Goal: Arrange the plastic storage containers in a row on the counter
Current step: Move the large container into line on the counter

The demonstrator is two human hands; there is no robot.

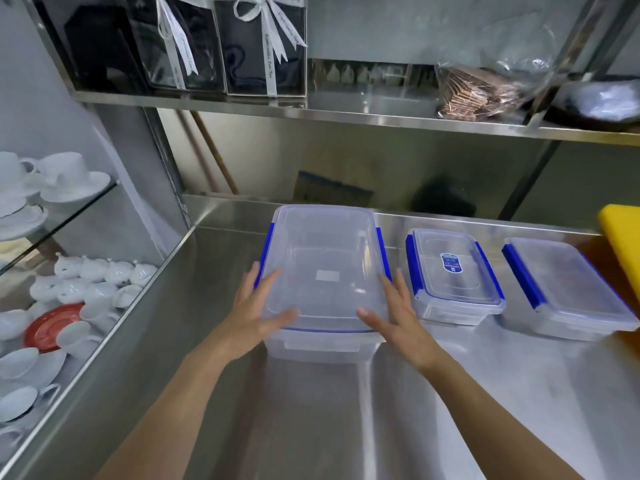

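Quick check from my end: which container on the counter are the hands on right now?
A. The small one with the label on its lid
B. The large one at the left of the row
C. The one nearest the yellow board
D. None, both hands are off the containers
B: the left hand and right hand lie flat on the near corners of the large container; the labelled container and the right container sit untouched.

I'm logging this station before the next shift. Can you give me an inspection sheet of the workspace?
Surface: steel counter, bare in front.
Job's things: large container, small container and flat container in a row, lids on.
Clutter: yellow board at right edge.
Grippers: left hand and right hand open, flat on the large container's near corners.
Cables: nothing seen.
Surroundings: white cups at left; shelf above with ribboned boxes.
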